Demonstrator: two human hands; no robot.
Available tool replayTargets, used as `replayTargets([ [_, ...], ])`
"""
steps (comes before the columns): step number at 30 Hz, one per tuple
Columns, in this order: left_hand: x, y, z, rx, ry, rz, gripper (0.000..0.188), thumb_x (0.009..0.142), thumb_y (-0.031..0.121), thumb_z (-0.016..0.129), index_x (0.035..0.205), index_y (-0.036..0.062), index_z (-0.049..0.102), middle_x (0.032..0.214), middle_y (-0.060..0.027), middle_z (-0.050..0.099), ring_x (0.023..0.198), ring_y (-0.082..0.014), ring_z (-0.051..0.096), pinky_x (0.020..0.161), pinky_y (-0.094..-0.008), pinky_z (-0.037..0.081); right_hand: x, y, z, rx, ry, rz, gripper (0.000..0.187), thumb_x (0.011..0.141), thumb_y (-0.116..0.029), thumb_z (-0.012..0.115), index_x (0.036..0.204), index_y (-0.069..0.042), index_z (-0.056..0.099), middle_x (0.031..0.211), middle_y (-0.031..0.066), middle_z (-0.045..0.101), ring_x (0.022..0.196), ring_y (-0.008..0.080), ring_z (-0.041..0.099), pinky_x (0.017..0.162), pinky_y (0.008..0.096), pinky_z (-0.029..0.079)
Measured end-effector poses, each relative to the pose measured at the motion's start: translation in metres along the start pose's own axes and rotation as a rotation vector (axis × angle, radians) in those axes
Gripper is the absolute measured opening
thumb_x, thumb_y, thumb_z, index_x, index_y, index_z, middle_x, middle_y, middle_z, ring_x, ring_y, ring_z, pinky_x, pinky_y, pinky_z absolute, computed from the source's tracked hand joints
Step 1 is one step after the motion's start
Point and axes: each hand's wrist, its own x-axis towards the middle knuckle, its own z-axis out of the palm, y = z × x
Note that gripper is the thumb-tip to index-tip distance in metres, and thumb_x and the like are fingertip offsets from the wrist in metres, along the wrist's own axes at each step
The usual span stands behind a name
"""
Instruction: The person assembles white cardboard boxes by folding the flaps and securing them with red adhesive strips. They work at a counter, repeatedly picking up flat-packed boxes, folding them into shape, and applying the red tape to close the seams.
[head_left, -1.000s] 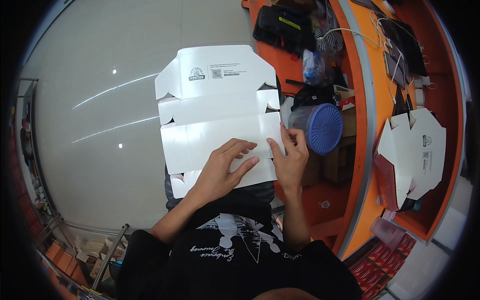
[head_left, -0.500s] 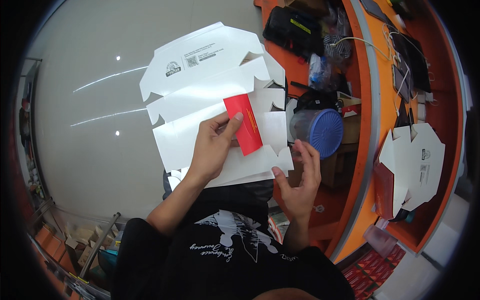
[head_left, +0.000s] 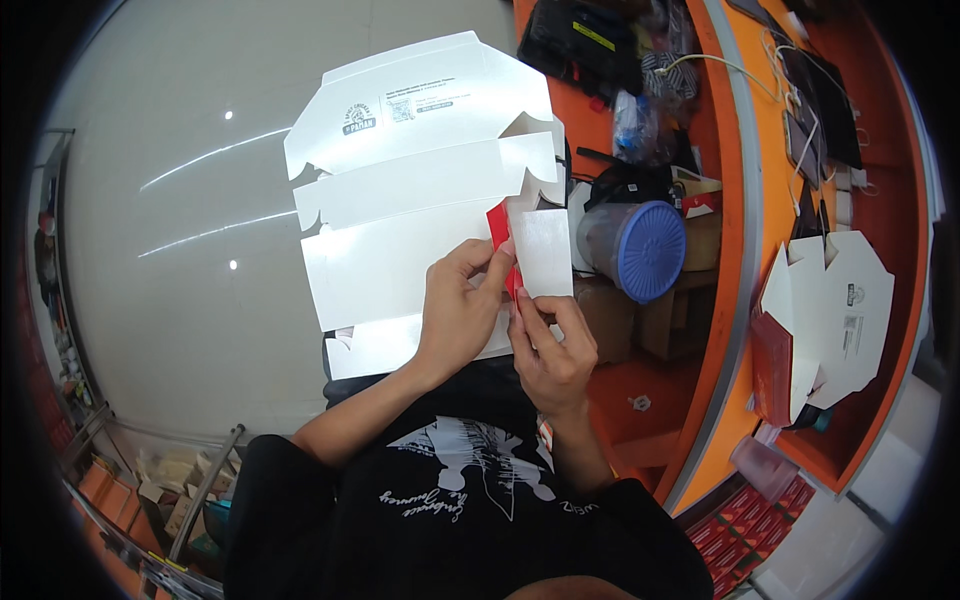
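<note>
A white cardboard box blank, creased and partly unfolded, lies across my lap with its printed panel at the far end. At its right side a flap with a red face stands folded up. My left hand pinches this flap between thumb and fingers around its middle. My right hand is closed at the near end of the same flap, its fingertips touching the red edge. Both hands cover much of the flap's lower part.
To the right, an orange shelf unit holds a clear tub with a blue lid, a black case and cables. A partly folded box rests on its counter, near a clear plastic cup. Tiled floor lies left.
The red flap has turned more edge-on and moved slightly right. My right hand has come in from the right and closed on its near end. The left hand has shifted right.
</note>
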Motion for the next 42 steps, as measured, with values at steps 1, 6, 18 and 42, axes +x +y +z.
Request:
replayTargets([
  [1, -0.001, 0.002, 0.001, -0.004, -0.001, -0.007, 0.029, 0.107, 0.020, 0.061, 0.106, -0.0054, 0.074, 0.088, -0.0022, 0.068, 0.084, -0.0066, 0.063, 0.070, -0.0278, 0.059, -0.001, 0.000, 0.002, 0.001, 0.013, 0.017, 0.031, 0.081, 0.009, 0.078, 0.111, 0.008, 0.073, 0.089, 0.0116, 0.063, 0.072, 0.0237, 0.062, 0.063, 0.0350, 0.052],
  [6, -0.007, 0.007, 0.000, -0.037, -0.014, -0.026, 0.027, 0.107, 0.017, 0.060, 0.114, -0.0068, 0.072, 0.103, -0.0064, 0.064, 0.091, -0.0107, 0.065, 0.071, -0.0273, 0.062, -0.003, -0.005, 0.011, 0.006, 0.065, 0.129, 0.024, 0.083, 0.009, 0.076, 0.107, 0.006, 0.077, 0.085, 0.0106, 0.063, 0.070, 0.0216, 0.063, 0.062, 0.0320, 0.050],
  [18, -0.019, -0.003, 0.004, -0.147, -0.053, 0.021, 0.032, 0.104, 0.019, 0.066, 0.125, -0.0034, 0.071, 0.130, -0.0129, 0.055, 0.116, -0.0175, 0.062, 0.082, -0.0296, 0.063, -0.006, 0.020, 0.029, 0.612, 0.111, 0.467, 0.043, 0.107, -0.023, 0.061, 0.140, 0.005, 0.061, 0.120, 0.0163, 0.057, 0.107, 0.0256, 0.062, 0.087, 0.0329, 0.050],
  [42, -0.027, -0.002, 0.004, 0.236, -0.173, 0.116, 0.050, 0.096, 0.003, 0.065, 0.144, -0.0034, 0.056, 0.124, -0.0194, 0.063, 0.101, -0.0241, 0.070, 0.073, -0.0336, 0.066, 0.040, 0.020, 0.004, 0.516, 0.033, 0.510, 0.012, 0.092, -0.001, 0.073, 0.101, 0.007, 0.074, 0.094, 0.0131, 0.075, 0.085, 0.0189, 0.075, 0.074, 0.0308, 0.063],
])
